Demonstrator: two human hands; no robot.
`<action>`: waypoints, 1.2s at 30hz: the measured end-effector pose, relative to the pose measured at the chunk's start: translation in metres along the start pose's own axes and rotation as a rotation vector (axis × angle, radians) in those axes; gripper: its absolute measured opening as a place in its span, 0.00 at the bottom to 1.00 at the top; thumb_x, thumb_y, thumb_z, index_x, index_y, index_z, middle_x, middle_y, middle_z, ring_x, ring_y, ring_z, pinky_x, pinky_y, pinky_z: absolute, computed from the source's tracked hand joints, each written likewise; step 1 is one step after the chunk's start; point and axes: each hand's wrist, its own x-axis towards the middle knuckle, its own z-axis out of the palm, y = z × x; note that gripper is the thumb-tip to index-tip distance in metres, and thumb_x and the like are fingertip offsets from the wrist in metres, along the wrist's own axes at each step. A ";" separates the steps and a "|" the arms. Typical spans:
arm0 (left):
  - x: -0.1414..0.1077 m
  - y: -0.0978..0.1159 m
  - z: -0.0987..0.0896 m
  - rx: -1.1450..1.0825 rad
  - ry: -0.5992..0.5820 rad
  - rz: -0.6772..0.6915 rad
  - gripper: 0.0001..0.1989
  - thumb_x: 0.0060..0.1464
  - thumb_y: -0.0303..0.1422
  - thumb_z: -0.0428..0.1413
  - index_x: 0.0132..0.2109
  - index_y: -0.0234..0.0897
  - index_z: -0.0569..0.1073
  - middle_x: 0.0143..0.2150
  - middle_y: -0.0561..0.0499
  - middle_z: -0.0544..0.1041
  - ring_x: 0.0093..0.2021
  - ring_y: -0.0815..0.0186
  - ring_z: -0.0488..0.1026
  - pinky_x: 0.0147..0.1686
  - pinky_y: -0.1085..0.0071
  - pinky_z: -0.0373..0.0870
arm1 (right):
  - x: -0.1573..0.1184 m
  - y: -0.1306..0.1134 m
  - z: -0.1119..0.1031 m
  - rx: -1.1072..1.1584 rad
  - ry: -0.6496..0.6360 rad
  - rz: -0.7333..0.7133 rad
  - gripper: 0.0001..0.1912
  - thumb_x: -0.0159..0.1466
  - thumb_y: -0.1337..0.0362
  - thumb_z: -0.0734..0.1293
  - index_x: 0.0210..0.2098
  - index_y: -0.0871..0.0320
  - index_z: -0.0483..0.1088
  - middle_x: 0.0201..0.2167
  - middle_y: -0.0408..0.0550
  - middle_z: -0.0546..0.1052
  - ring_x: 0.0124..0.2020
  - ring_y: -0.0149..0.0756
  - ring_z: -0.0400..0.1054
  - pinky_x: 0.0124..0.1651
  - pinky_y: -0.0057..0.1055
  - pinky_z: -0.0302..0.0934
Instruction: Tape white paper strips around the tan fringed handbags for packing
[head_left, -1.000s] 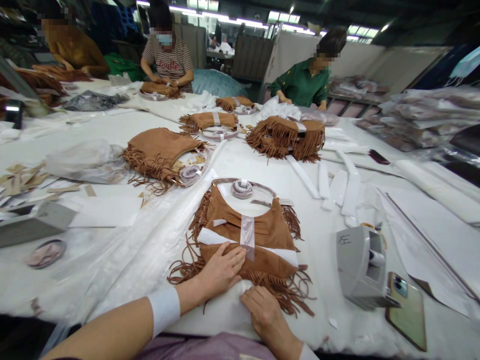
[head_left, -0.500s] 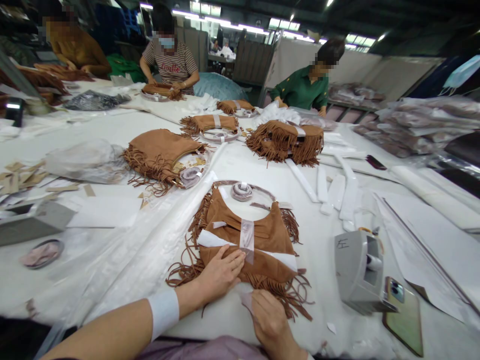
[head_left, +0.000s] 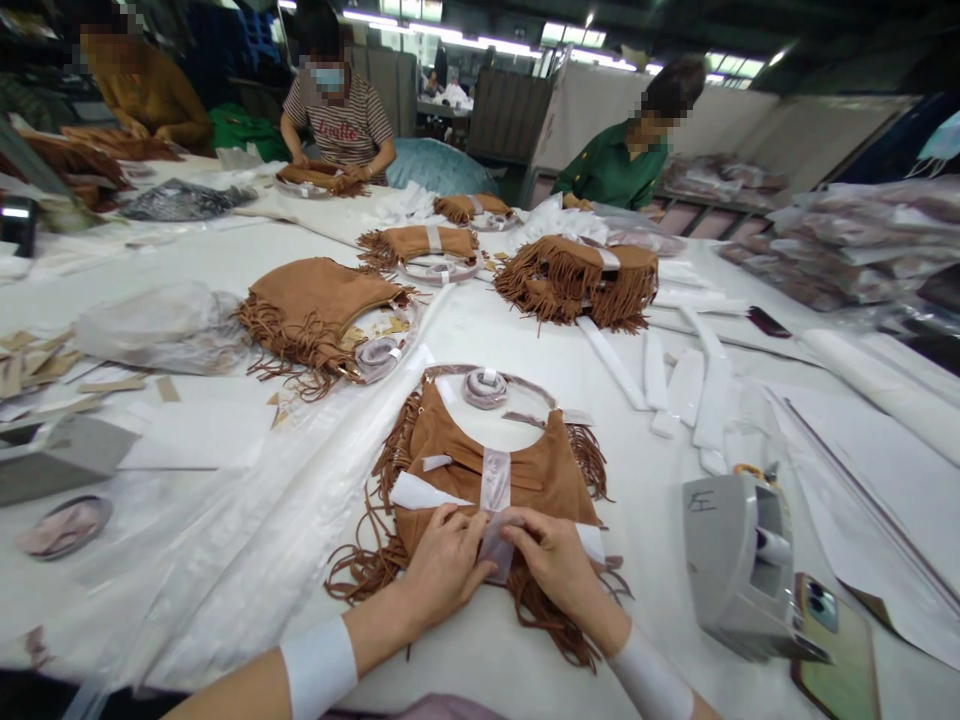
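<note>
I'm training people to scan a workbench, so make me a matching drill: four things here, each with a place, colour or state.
1. Phone
2. Right hand
3. Rolled coil
4. Dispenser

A. Grey, dark writing on its side
B. Within the curve of the nearest bag's handle
C. Green, camera lenses facing up
D. Fingers at the translucent strip on the nearest bag

Right pairs: 1-C, 2-D, 3-B, 4-A.

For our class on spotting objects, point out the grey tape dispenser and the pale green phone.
Grey tape dispenser (head_left: pixel 716 560): head view, on its side wall.
Pale green phone (head_left: pixel 847 665): head view, on its back.
</note>
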 end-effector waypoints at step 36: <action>-0.006 0.005 0.041 0.513 -0.002 0.152 0.36 0.59 0.50 0.50 0.66 0.30 0.55 0.69 0.38 0.52 0.68 0.52 0.49 0.62 0.54 0.56 | 0.030 0.066 0.026 -0.304 0.158 0.008 0.14 0.68 0.57 0.61 0.30 0.56 0.71 0.28 0.44 0.78 0.31 0.36 0.72 0.36 0.29 0.60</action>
